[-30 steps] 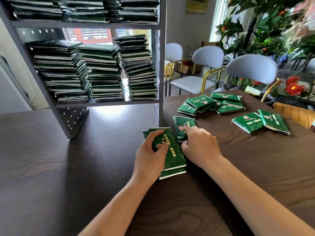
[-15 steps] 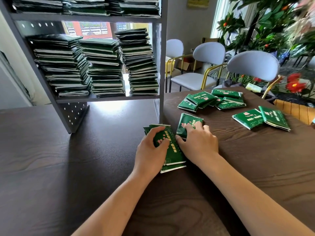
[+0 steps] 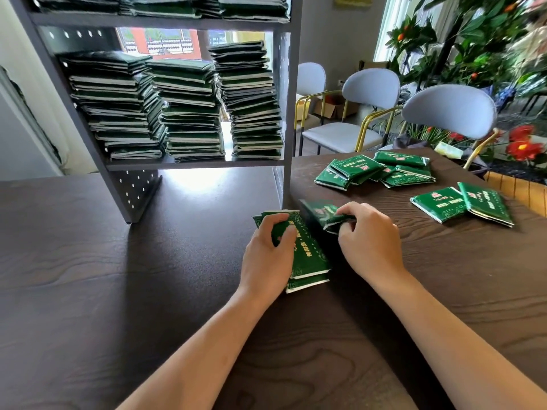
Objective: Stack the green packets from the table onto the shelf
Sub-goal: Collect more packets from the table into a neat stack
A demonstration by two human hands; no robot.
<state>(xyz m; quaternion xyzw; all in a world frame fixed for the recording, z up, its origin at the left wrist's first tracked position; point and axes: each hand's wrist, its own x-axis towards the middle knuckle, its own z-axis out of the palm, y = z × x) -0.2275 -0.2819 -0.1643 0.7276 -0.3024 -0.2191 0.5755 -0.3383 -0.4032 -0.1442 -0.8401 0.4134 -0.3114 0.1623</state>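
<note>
Slippage is our worry: our right hand (image 3: 368,242) pinches a tilted green packet (image 3: 321,216) while our left hand (image 3: 268,255) holds the small pile (image 3: 307,258) on the surface (image 3: 118,291); slick wrappers could slide apart.

Right hand (image 3: 370,241) has lifted one packet (image 3: 321,214) off the table

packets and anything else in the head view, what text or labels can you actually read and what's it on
None can be quoted.
Stack under the left hand: pale and red print, blurred.
Packet in the right hand: red mark, unreadable.
Loose packets and pair on the table: printing too small.
Shelf stacks: edges only.
</note>
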